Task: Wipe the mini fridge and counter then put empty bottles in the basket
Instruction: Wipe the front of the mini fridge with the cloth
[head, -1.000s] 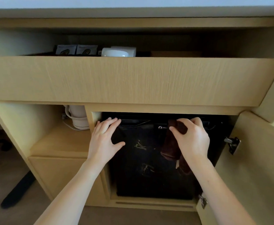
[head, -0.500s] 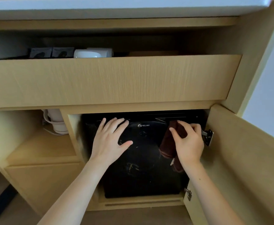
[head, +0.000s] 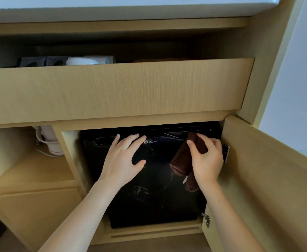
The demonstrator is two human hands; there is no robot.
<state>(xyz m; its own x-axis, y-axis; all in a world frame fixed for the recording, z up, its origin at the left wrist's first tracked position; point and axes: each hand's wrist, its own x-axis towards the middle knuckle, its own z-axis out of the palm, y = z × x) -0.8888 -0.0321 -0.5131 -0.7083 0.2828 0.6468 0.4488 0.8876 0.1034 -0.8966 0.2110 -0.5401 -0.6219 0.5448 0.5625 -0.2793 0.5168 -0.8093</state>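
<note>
Head view showed the right hand (head: 206, 160) curled around a brown cloth (head: 182, 161), fingers pinching its top fold against the upper right corner of the black mini fridge (head: 154, 202), the rest of the cloth hanging below the palm. Compared with half a second before, that hand had barely shifted and kept its grip. The left hand (head: 122, 160) lay flat and spread on the fridge door near its top edge, holding nothing. An open cabinet door (head: 269, 179) stood just right of the cloth.
</note>
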